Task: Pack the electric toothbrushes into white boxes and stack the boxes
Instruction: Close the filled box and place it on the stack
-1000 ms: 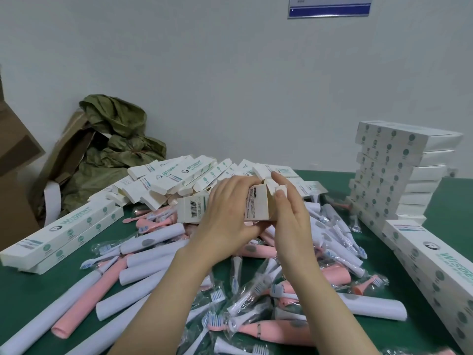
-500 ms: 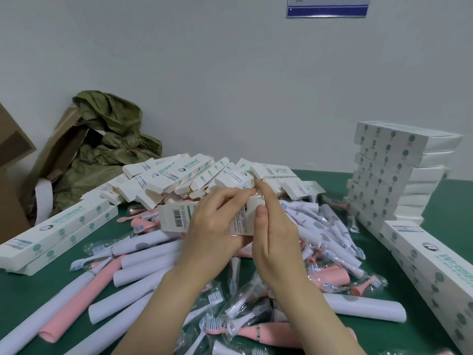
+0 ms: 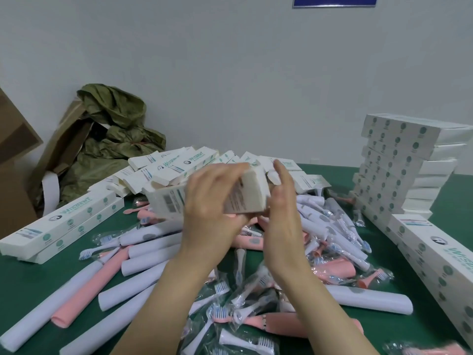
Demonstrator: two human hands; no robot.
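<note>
The white box (image 3: 245, 198) we are working on is up off the green table (image 3: 23, 275), lying roughly level above the middle of the pile. Our left hand (image 3: 212, 208) grips it, fingers curled over the top around its middle. Our right hand (image 3: 281, 219) is at its near right end with fingers straight, beside a small raised end flap (image 3: 273, 176). We hold nothing in that hand. We judge that this end is being closed. We cannot tell whether a toothbrush is already inside.

The job looks partly done. A tall stack of boxes (image 3: 399, 170) stands at the right, with a lower row of boxes (image 3: 435, 254) running toward us from its foot. Two more long boxes (image 3: 69, 221) lie at the left. Much is left. Directly under our hands are many loose white handles (image 3: 153, 237), pink handles (image 3: 94, 285) and bagged brush heads (image 3: 240, 298). Behind the held box, a heap of unfilled boxes (image 3: 179, 165) waits. The right-hand stack is well apart from the held box, so the box will need carrying over once shut.
</note>
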